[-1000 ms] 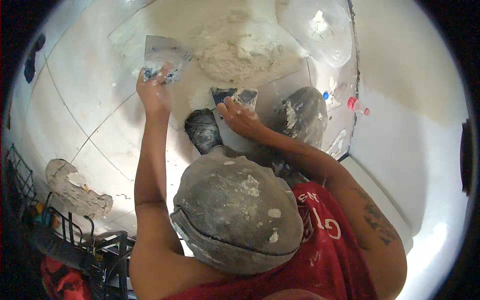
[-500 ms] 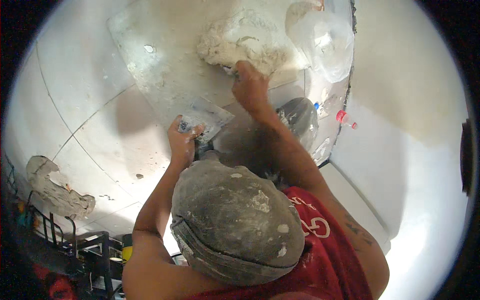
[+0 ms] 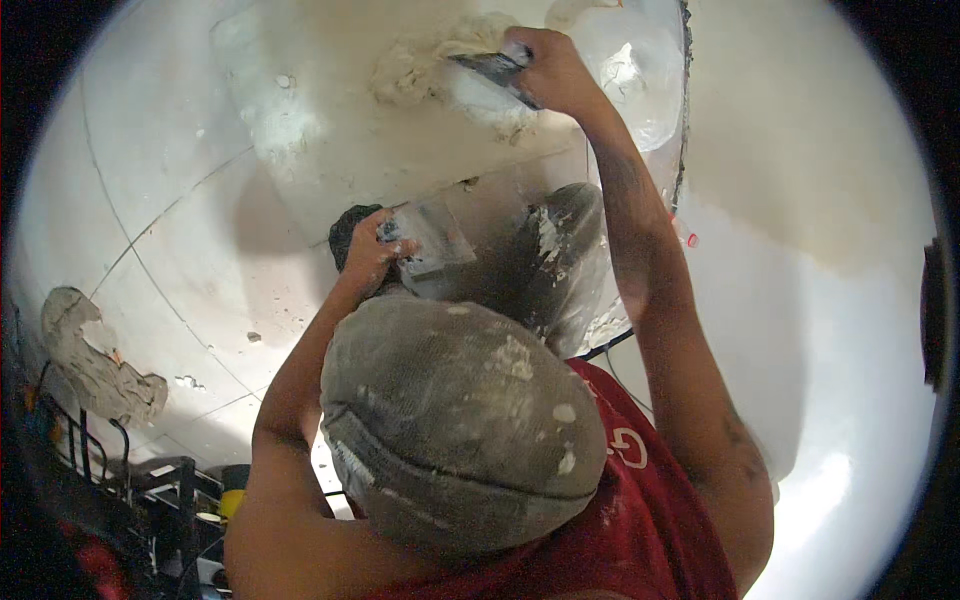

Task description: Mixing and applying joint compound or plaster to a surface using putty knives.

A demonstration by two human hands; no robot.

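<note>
Paste (image 3: 402, 75), just left of the right fingers (image 3: 528, 40) clamped on a scraper (image 3: 490, 68), could be flung aside if the scraper is jerked, while a plate (image 3: 440, 240) is gripped by the left fingers (image 3: 373, 222).

The left hand (image 3: 375, 250) of the person holds a flat, square blade (image 3: 440, 238) in front of the grey cap (image 3: 460, 410). The right hand (image 3: 558, 72) grips a second blade (image 3: 484, 68) at the pale paste (image 3: 405, 75), which lies on a wide sheet (image 3: 345, 150). Near this hand is a transparent plastic bag (image 3: 650, 90). At left, a grey crumpled piece (image 3: 125, 385) lies on the tiled floor (image 3: 195, 240).
</note>
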